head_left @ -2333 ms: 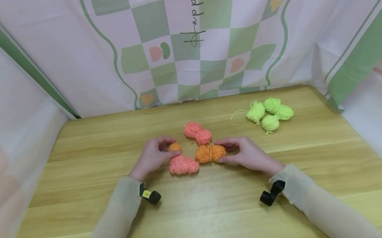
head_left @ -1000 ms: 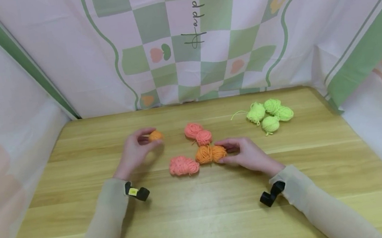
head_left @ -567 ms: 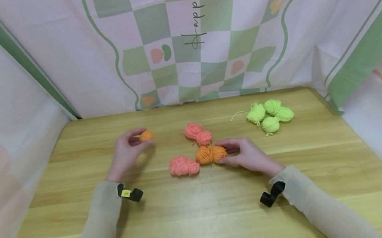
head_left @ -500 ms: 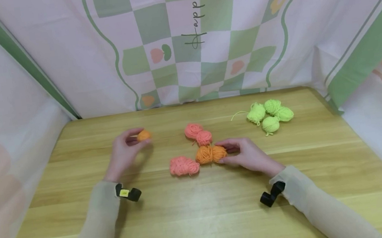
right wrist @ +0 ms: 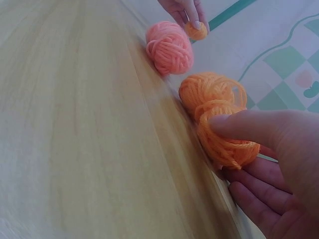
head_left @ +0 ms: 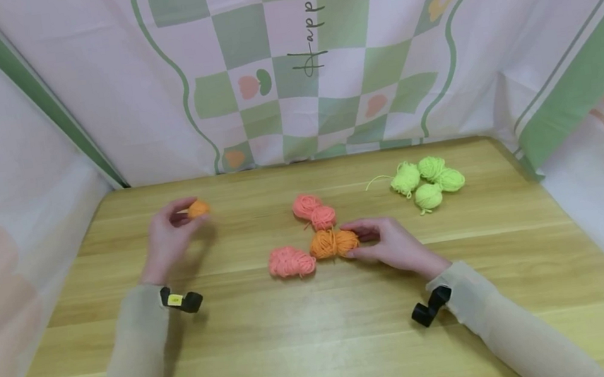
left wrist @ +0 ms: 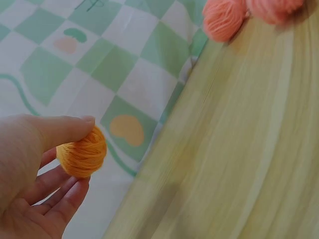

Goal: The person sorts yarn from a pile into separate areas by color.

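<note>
My left hand [head_left: 167, 235] pinches a small orange ball of yarn [left wrist: 83, 153] between thumb and fingers, over the far left part of the table. The left wrist view shows the ball against the backdrop, thumb on top. At the middle, my right hand [head_left: 392, 243] holds the right end of a larger orange yarn bundle [head_left: 334, 243], tied at its waist. Its thumb lies on the yarn in the right wrist view, with fingers on the other side. A pink yarn bundle [head_left: 291, 262] lies just left of that bundle, and another pink one [head_left: 313, 212] lies behind it.
Several lime-green yarn balls [head_left: 428, 196] sit together at the back right, with a loose strand trailing left. The wooden table [head_left: 312, 353] ends at a hanging checked cloth [head_left: 297, 87], and more cloth hangs at both sides.
My left hand has carried the small orange yarn ball from beside the near pink bundle leftward and back across the table. My right hand and the other yarn stay in place.
</note>
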